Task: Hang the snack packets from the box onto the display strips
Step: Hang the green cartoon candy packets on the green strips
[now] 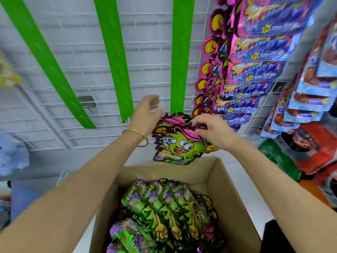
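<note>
So the right hand (pixel 213 132) has its fingertips pinched on the top of a green cartoon-face snack packet (pixel 179 145), held up at the bottom end of the rightmost green display strip (pixel 182 52) on the white wire grid (pixel 82 70). The left hand (pixel 145 115), gold bangle (pixel 138 134) on the wrist, sits just beside the packet's left edge with loose fingers gripping nothing, can't tell if it touches. More of the same green packets (pixel 164 207) are piled in the open cardboard box (pixel 224 189) right below, and blue-and-purple packets (pixel 255 70) hang in a column to the right.
</note>
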A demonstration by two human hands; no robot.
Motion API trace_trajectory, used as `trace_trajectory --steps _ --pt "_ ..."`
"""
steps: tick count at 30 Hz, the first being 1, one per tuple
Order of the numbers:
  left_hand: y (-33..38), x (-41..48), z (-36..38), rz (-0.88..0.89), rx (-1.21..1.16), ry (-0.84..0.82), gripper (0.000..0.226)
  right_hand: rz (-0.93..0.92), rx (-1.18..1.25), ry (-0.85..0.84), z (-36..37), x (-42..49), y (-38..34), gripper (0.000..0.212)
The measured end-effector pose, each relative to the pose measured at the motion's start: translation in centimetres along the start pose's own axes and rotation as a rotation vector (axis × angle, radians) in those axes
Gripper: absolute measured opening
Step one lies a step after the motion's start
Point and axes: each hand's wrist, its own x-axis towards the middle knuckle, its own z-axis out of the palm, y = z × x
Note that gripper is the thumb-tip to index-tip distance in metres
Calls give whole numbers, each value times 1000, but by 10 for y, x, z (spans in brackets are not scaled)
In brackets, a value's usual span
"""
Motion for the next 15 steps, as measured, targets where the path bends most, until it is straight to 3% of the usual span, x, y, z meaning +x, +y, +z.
trace_trajectory --steps 4,10,15 --pt "17 30 26 33 -9 49 42 -93 -199 2 17 13 6 24" --pt "19 44 34 -2 -31 20 36 -295 -273 219 15 11 1 34" --pt "20 51 27 37 124 -108 21 -300 -441 270 18 9 -1 45"
